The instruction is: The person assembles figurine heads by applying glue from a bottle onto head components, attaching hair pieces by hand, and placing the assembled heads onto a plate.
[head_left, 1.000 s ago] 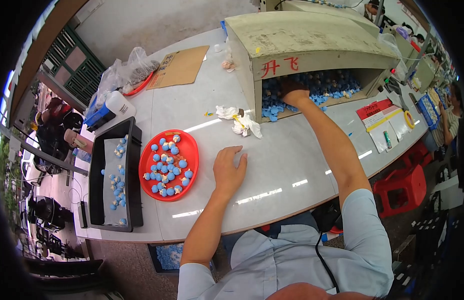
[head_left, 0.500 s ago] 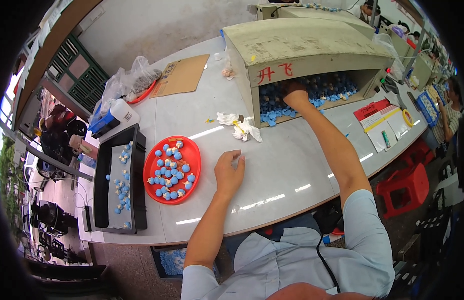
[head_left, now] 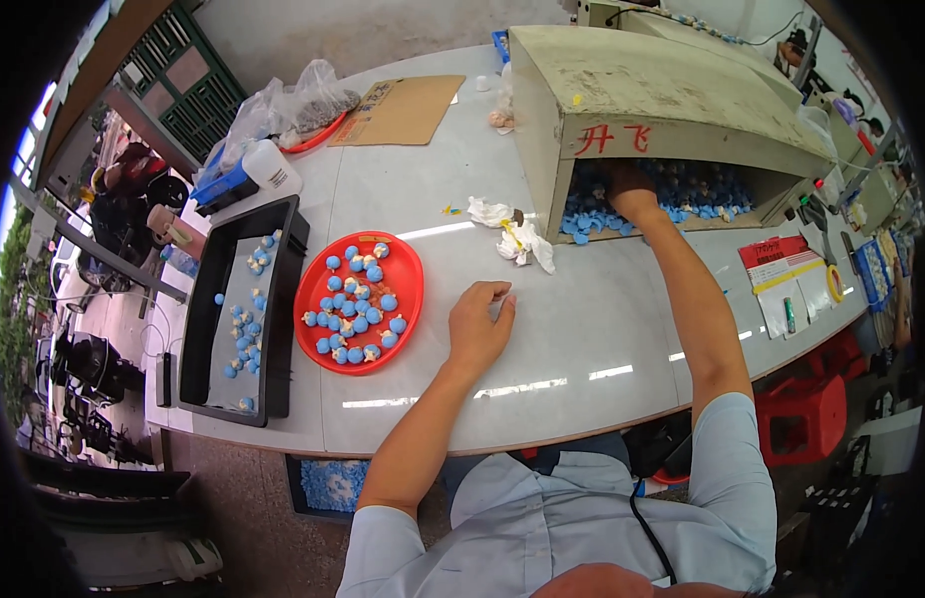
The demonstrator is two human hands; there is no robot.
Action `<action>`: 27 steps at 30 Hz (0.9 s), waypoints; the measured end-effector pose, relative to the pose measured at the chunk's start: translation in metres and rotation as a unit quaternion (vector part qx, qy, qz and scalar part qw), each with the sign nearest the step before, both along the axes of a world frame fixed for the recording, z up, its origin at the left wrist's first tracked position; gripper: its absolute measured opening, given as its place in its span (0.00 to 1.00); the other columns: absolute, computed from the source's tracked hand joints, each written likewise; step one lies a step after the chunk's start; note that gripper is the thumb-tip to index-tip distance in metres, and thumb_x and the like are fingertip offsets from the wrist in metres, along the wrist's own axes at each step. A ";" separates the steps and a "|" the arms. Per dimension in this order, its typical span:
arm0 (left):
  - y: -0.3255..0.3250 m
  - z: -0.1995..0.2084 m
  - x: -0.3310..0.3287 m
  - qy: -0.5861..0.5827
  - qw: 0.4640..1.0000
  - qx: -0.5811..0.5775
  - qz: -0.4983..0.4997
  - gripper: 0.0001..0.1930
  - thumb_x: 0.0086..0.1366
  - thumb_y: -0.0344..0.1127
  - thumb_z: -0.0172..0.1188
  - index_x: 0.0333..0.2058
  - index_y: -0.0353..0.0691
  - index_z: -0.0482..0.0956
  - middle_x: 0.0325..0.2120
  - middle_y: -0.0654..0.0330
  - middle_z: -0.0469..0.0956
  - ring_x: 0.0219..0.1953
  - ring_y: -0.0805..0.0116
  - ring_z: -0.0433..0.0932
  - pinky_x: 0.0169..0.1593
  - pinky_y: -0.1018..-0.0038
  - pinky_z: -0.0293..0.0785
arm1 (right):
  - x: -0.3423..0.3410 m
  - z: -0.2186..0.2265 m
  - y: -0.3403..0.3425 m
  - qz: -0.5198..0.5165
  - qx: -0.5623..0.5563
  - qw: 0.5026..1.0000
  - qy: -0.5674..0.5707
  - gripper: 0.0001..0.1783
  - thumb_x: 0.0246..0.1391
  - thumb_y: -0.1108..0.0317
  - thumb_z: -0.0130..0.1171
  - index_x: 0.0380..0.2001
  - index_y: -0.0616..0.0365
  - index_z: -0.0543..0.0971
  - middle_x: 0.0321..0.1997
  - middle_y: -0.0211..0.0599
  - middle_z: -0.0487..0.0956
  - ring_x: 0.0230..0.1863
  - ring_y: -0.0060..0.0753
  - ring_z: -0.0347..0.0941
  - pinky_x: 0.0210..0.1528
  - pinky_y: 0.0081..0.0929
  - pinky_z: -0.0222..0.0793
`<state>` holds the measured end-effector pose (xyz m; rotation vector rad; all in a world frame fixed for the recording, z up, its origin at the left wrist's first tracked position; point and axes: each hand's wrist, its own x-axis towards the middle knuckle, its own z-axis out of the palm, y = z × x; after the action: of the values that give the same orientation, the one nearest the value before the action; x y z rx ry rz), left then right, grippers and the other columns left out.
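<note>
Grip of the right hand (head_left: 632,191) is hidden among small blue pieces (head_left: 588,221) inside the far beige box (head_left: 667,80); its state cannot be told. Left hand (head_left: 479,327), loosely spread, is seen right of the red plate (head_left: 412,314).

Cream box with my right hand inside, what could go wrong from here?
Withdrawing your right hand might drag out blue pieces lying near the front edge of the cream box. That hand is in shadow, so a mispick could go unnoticed. Your left hand is beside the red plate; a leftward sweep might knock it.
</note>
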<state>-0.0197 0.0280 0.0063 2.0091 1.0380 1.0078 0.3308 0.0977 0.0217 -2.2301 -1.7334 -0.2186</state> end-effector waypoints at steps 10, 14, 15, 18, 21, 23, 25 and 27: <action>-0.002 -0.013 0.009 -0.097 0.985 -0.136 -0.054 0.13 0.65 0.34 0.59 0.45 0.34 0.77 0.37 0.58 0.80 0.37 0.70 0.78 0.39 0.75 0.75 | -0.063 0.006 -0.101 0.115 0.136 0.902 0.394 0.11 0.48 0.71 0.67 0.36 0.58 0.81 0.36 0.37 0.77 0.34 0.32 0.74 0.38 0.28 0.72; -0.016 0.002 0.015 -0.192 0.861 -0.435 -0.183 0.19 0.66 0.37 0.60 0.52 0.32 0.71 0.39 0.57 0.79 0.37 0.72 0.78 0.41 0.76 0.76 | -0.146 0.005 -0.169 0.203 0.028 0.869 0.450 0.19 0.47 0.75 0.67 0.44 0.58 0.77 0.36 0.34 0.76 0.34 0.27 0.74 0.36 0.24 0.72; -0.018 0.000 0.016 -0.181 0.831 -0.478 -0.220 0.22 0.66 0.38 0.60 0.54 0.32 0.68 0.39 0.56 0.79 0.37 0.72 0.78 0.42 0.76 0.77 | -0.155 0.000 -0.175 0.252 0.045 0.907 0.333 0.20 0.47 0.76 0.66 0.45 0.58 0.77 0.36 0.36 0.76 0.34 0.29 0.74 0.36 0.23 0.72; -0.024 -0.001 0.018 -0.159 0.841 -0.463 -0.232 0.21 0.66 0.38 0.60 0.53 0.33 0.70 0.37 0.56 0.79 0.36 0.73 0.79 0.39 0.78 0.78 | -0.167 -0.004 -0.185 0.304 0.089 0.912 0.260 0.19 0.48 0.76 0.65 0.45 0.58 0.76 0.36 0.38 0.75 0.34 0.35 0.75 0.36 0.27 0.72; -0.020 0.001 0.020 -0.161 0.841 -0.462 -0.230 0.20 0.67 0.39 0.60 0.52 0.34 0.71 0.35 0.57 0.80 0.34 0.73 0.80 0.37 0.79 0.78 | -0.172 0.006 -0.188 0.272 0.089 0.895 0.343 0.17 0.49 0.76 0.63 0.44 0.58 0.76 0.37 0.40 0.75 0.34 0.39 0.75 0.37 0.30 0.72; -0.015 0.002 0.019 -0.168 0.841 -0.464 -0.221 0.19 0.67 0.39 0.60 0.51 0.34 0.72 0.35 0.57 0.80 0.33 0.73 0.80 0.36 0.80 0.78 | -0.173 0.007 -0.183 0.243 0.058 0.892 0.377 0.16 0.49 0.76 0.63 0.43 0.58 0.76 0.38 0.40 0.74 0.35 0.38 0.74 0.37 0.30 0.71; -0.010 -0.002 0.015 -0.159 0.845 -0.459 -0.222 0.19 0.67 0.40 0.59 0.51 0.34 0.73 0.35 0.56 0.80 0.33 0.73 0.80 0.36 0.80 0.78 | -0.174 0.001 -0.177 0.225 0.065 0.892 0.387 0.17 0.49 0.77 0.62 0.45 0.58 0.77 0.38 0.40 0.72 0.36 0.36 0.73 0.37 0.30 0.71; -0.010 -0.002 0.009 -0.172 0.834 -0.463 -0.246 0.19 0.68 0.40 0.58 0.51 0.34 0.73 0.36 0.57 0.80 0.34 0.73 0.80 0.40 0.78 0.79 | -0.175 -0.002 -0.175 0.244 0.088 0.883 0.391 0.18 0.49 0.78 0.62 0.45 0.58 0.77 0.39 0.39 0.71 0.35 0.34 0.72 0.36 0.28 0.70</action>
<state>-0.0108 0.0179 0.0045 1.1190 0.5669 0.4070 0.1554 -0.0775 0.0200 -1.3681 -1.6165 0.5445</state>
